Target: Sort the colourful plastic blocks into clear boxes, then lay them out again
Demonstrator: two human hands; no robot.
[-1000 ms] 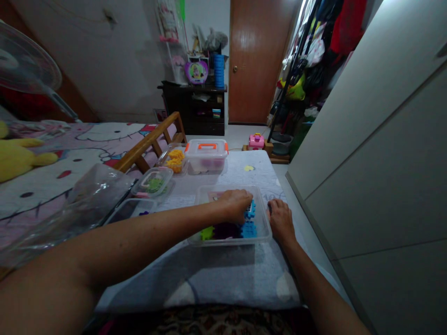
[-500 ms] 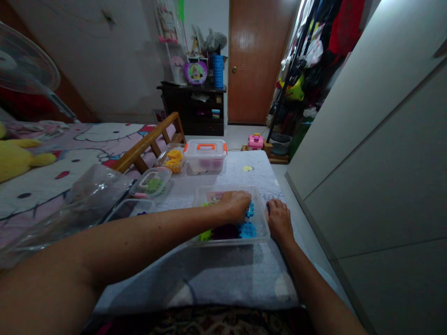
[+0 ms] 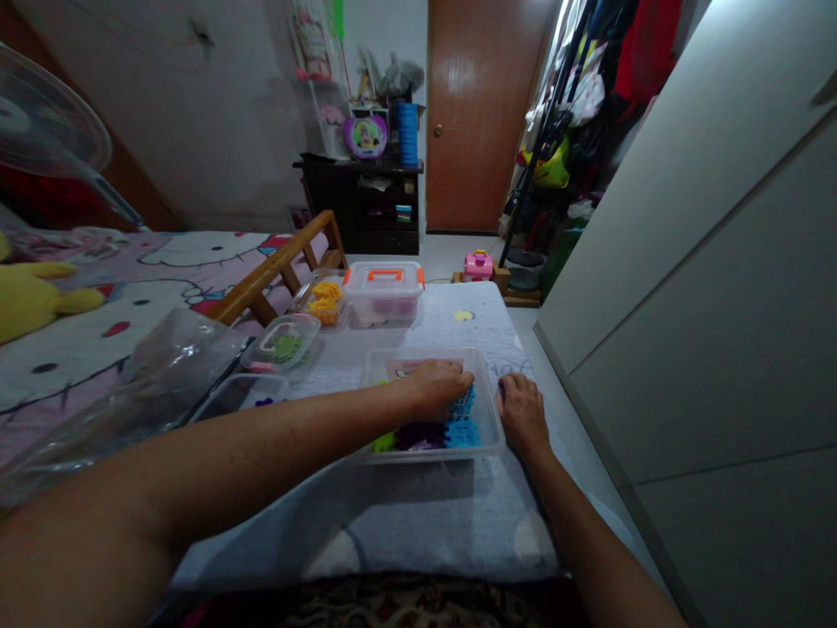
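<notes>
My left hand (image 3: 439,388) reaches into a clear plastic box (image 3: 487,440), its fingers closed on a blue interlocking toy block (image 3: 463,403). Just below it lies another blue block (image 3: 462,433), notched along its edges. Purple pieces (image 3: 418,436) sit at the near middle of the box, partly under my wrist, and lime green ones (image 3: 384,442) at the left. A pink picture card (image 3: 398,368) shows at the back of the box, mostly hidden by my hand. My right hand (image 3: 524,414) rests on the cloth beside the box's right wall, fingers loosely bent and nothing visible in them.
A lidded box with orange clips (image 3: 385,301) and a tub of orange pieces (image 3: 325,301) stand at the table's far end. Left are a tub with green pieces (image 3: 286,349), another clear tub (image 3: 239,384), a plastic bag (image 3: 176,366) and a wooden bed rail (image 3: 288,253).
My left hand has shifted slightly within the box, and the blue block under its fingers sits a little lower. More of the purple pieces shows. My right hand stays in place.
</notes>
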